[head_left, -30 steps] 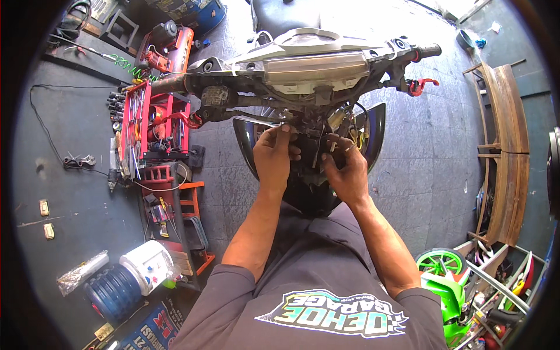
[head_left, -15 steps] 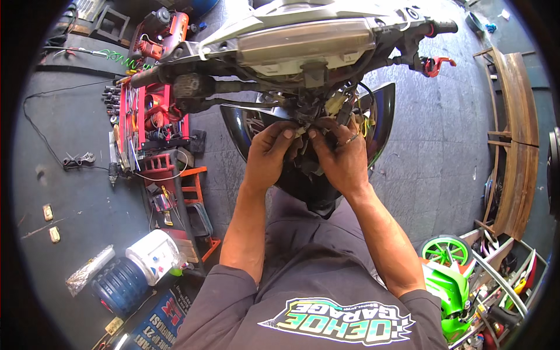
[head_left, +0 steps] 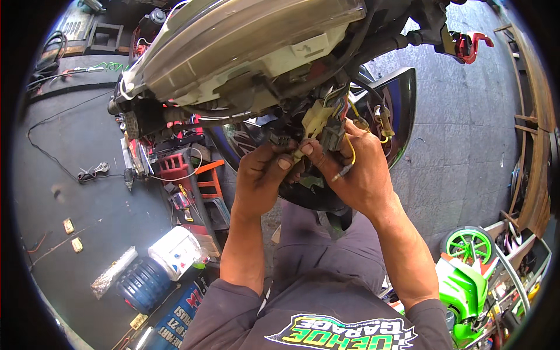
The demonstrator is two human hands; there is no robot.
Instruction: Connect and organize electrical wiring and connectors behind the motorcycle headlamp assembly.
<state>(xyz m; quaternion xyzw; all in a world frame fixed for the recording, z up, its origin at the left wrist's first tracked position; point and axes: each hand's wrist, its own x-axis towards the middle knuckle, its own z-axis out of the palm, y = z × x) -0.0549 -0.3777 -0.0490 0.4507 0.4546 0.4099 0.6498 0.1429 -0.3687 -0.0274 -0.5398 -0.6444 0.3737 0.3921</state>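
My left hand and my right hand meet under a motorbike's front end, thumbs and fingertips closed on a small pale wire connector. Part of it is hidden by the fingers. Just above hangs a cream plug with coloured wires, and a grey plug rests against my right fingers. A dark multi-pin plug sits beside my left fingertips. One yellow wire with a bare-looking end lies across my right hand. The clouded headlight spans the space over both hands.
Beyond the hands is a dark, glossy body panel. A red lever sticks out at upper right. At left are an orange stand and a blue water jug; at lower right, a green fairing. A wooden bench stands far right.
The headlight and handlebar now look larger and closer, tilted with their left side lower. More of the plugs and the yellow wire shows. Both hands keep their pinch on the small connector.
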